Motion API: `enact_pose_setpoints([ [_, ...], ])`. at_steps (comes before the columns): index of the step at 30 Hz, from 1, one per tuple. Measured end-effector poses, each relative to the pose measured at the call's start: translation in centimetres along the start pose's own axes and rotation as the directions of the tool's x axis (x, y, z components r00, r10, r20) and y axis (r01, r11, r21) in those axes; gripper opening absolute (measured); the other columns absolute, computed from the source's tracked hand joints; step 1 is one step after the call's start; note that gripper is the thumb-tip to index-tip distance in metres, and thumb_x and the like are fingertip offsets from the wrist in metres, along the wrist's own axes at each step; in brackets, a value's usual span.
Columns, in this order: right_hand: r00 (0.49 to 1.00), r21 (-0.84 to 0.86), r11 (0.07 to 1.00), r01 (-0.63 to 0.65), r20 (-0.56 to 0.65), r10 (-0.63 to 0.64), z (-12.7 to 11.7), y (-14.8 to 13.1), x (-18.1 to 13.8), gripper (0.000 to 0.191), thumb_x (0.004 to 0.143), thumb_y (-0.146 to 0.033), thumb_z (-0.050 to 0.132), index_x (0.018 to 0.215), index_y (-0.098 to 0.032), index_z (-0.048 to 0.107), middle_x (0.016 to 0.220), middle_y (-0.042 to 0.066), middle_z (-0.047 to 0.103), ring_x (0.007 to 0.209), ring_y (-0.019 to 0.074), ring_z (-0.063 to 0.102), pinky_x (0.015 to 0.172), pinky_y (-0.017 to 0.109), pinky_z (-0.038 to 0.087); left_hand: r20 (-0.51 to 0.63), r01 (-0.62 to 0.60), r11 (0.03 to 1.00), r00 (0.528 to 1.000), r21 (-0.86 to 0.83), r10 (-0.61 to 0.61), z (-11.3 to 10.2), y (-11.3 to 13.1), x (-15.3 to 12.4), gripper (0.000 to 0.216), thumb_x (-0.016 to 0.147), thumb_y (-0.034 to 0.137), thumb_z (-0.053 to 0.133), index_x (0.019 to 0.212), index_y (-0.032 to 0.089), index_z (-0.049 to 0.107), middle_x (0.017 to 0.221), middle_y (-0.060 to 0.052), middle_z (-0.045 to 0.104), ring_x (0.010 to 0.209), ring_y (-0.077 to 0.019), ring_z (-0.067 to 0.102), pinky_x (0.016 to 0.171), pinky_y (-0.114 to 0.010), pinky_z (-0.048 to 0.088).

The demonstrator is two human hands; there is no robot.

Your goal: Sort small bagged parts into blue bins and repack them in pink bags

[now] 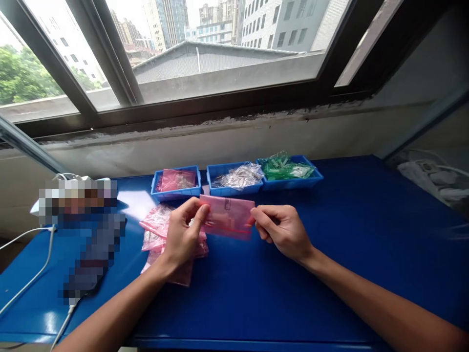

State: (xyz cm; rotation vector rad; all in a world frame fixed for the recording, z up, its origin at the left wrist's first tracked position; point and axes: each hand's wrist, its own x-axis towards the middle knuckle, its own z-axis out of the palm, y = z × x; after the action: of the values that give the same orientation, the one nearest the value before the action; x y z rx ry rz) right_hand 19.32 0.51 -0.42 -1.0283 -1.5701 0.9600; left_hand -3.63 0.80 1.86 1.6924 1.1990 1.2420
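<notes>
Between my two hands a pink translucent plastic bag [227, 217] is stretched above the table, with a small dark printed mark near its top edge. My left hand [186, 227] pinches its left end between thumb and fingers. At the right end, the closed fingers of my right hand [280, 227] grip the bag's edge. Under and beside my left hand lies a loose pile of pink bags [156, 227], partly hidden by that hand. What the held bag contains, if anything, is not clear.
Along the back stand a blue bin with pink bags [156, 191], another with silvery bags [216, 190], and a third with green bags [293, 183]. To the left are a blurred dark object [97, 256] and white cables [51, 244] on the blue table [348, 234].
</notes>
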Motion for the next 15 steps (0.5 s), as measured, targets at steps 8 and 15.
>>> enact_pose_setpoints([
  [8,0.993,-0.045,0.995,0.089,0.085,-0.085,-0.1,-0.3,0.1,0.043,0.1,-0.036,0.06,0.066,-0.017,0.078,0.045,-0.001,0.056,0.038,0.011,0.05,0.041,0.024,0.04,-0.216,-0.017,0.978,0.974,0.208,0.063,-7.6,-1.1,7.6,0.032,0.089,0.05,0.067,0.087,0.018,0.067,0.074,-0.004,0.071,0.066,-0.0176,0.064,0.063,-0.026,0.046],
  [15,0.981,-0.043,0.988,0.15,0.126,-0.144,0.1,-0.7,0.2,0.04,0.1,-0.031,0.06,0.067,-0.017,0.078,0.046,-0.001,0.06,0.038,0.0102,0.052,0.042,0.023,0.041,-0.185,0.064,0.69,0.977,0.721,0.103,-10.4,-3.4,9.0,0.026,0.081,0.033,0.07,0.1,0.016,0.075,0.09,-0.012,0.074,0.094,-0.0331,0.068,0.091,-0.042,0.052],
])
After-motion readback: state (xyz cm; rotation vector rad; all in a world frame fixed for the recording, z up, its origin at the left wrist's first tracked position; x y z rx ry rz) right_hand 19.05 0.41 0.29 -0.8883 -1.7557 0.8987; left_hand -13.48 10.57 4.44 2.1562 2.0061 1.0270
